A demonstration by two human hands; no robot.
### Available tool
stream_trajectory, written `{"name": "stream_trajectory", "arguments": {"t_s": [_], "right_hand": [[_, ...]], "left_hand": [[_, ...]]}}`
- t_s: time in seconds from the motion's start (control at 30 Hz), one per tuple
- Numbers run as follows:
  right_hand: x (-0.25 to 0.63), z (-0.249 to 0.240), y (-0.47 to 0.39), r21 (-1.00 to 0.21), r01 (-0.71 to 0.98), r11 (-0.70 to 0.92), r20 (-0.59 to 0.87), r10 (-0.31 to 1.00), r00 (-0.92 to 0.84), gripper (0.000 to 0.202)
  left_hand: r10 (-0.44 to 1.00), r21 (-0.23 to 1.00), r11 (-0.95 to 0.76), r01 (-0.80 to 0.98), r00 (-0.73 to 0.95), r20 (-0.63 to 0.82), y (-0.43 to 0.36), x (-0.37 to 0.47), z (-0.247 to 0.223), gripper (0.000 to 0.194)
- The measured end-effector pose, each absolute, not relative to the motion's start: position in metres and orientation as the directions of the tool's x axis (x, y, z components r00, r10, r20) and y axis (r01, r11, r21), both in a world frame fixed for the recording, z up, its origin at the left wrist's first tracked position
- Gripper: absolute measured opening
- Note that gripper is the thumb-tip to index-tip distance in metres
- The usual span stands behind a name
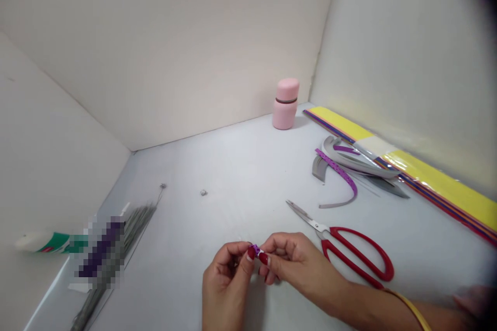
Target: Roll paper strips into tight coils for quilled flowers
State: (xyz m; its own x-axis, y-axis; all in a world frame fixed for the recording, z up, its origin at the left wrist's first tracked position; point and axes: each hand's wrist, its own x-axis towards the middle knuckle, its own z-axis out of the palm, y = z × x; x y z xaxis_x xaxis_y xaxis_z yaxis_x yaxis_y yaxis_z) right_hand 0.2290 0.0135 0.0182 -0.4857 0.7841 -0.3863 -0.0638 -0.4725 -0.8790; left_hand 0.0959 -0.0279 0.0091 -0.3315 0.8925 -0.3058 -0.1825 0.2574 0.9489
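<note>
Low in the middle, a tiny purple piece with a dotted pattern (256,250) is pinched between both hands' fingertips. My left hand (229,282) grips its left side with thumb and forefinger. From the other side, my right hand (293,258) closes thumb and fingers on it; the fingertips hide much of the piece. Red-handled scissors (320,227) lie just beyond my right hand, blades pointing away to the left. Past them rests a curved purple dotted strip (341,171), the same colour as the held piece, beside curled grey strips (365,168).
A pink bottle (284,115) stands at the back. Along the right wall runs a clear-wrapped pack of coloured strips (438,181). On the left lie a bundle of thin grey stems (137,222) and a green-and-white tube (42,243). Two small silvery bits (203,193) sit left of centre.
</note>
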Motion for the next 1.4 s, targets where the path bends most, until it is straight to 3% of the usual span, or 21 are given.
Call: {"name": "stream_trajectory", "arguments": {"t_s": [0.23,0.5,0.7,0.77,0.9,1.0,1.2,1.4], "right_hand": [[0.228,0.019,0.014,-0.865,-0.062,-0.499,-0.415,0.778,-0.471,0.002],[0.229,0.019,0.014,-0.869,-0.004,-0.495,-0.435,0.768,-0.47,0.008],[0.231,0.02,0.016,-0.871,-0.068,-0.486,-0.391,0.771,-0.502,0.026],[0.232,0.019,0.017,-0.87,-0.093,-0.484,-0.371,0.768,-0.522,0.031],[0.233,0.016,0.017,-0.87,-0.094,-0.485,-0.354,0.745,-0.565,0.036],[0.233,0.015,0.016,-0.878,-0.084,-0.47,-0.341,0.74,-0.58,0.038],[0.234,0.018,0.016,-0.903,-0.104,-0.417,-0.285,0.763,-0.581,0.036],[0.233,0.021,0.017,-0.882,-0.142,-0.449,-0.285,0.749,-0.598,0.035]], "left_hand": [[0.898,0.933,0.281,-0.224,-0.281,-0.338,-0.027,0.096,0.011,0.018],[0.884,0.864,0.373,-0.338,-0.154,-0.442,-0.024,0.088,-0.004,0.017],[0.925,0.932,0.259,-0.255,-0.213,-0.315,-0.028,0.094,0.006,0.016],[0.957,0.96,0.179,-0.214,-0.19,-0.221,-0.029,0.094,0.01,0.024],[0.997,0.999,-0.027,0.042,-0.07,0.03,-0.028,0.088,0.014,0.018],[0.991,0.982,-0.063,0.178,-0.107,0.083,-0.027,0.084,0.015,0.016],[0.983,0.989,-0.028,0.147,-0.176,0.054,-0.028,0.088,0.015,0.013],[0.946,0.956,0.248,-0.154,-0.173,-0.273,-0.027,0.089,0.02,0.018]]}}
